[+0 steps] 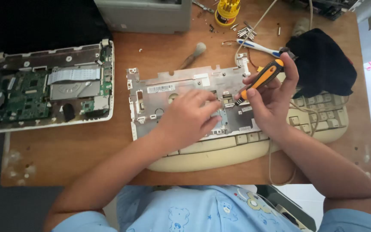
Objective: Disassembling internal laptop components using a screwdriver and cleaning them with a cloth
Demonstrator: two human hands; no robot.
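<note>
A metal laptop panel [181,92] lies mid-table on the far edge of a keyboard [254,146]. An opened laptop base [44,90] sits left, a cloth [323,64] far right, and a screwdriver-bit holder [227,11] behind.

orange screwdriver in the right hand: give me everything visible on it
The screwdriver has a thick orange handle with black grip inserts and a black end cap, likely rubber over plastic. It lies tilted, cap up and to the right, short dark shaft pointing down-left at the silver panel. The right hand wraps the handle, fingers over its lower half. The tip is at the panel surface beside the left hand; actual contact is unclear.
</note>
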